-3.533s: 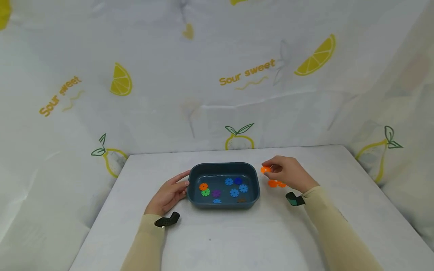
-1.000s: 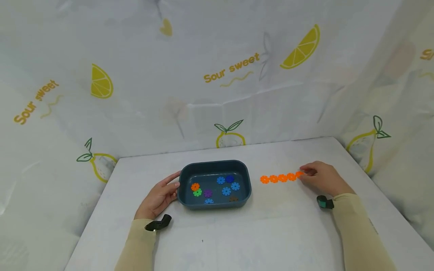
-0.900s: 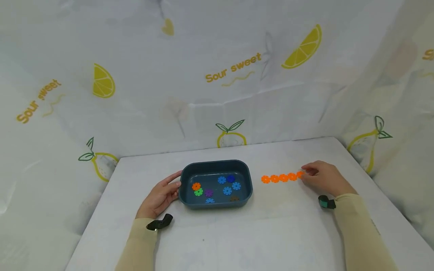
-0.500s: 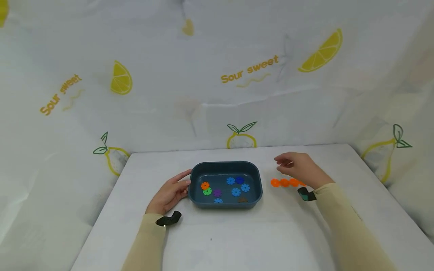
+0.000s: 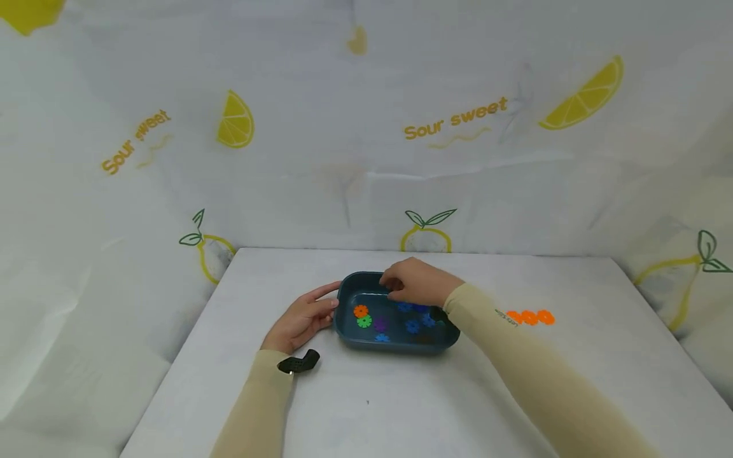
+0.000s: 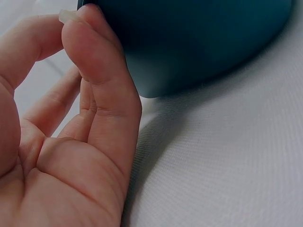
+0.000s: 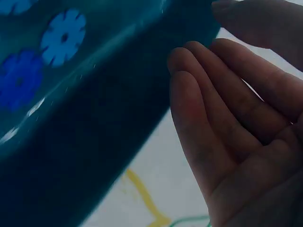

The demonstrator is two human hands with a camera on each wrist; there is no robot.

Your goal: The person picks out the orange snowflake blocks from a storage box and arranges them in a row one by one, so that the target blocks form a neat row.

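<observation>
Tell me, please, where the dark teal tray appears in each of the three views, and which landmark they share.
Head view: the dark teal tray sits at the centre of the white table, between both hands.
Left wrist view: it fills the top, its curved wall against the left hand.
Right wrist view: it fills the left side, its rim beside the right hand.
Shared landmark: the white table surface under the tray.

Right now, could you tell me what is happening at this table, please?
A person's left hand rests against the side of a dark teal tray holding coloured gear discs. The right hand, holding nothing, reaches over the tray's far rim. A row of orange discs lies on the table to the right.
</observation>
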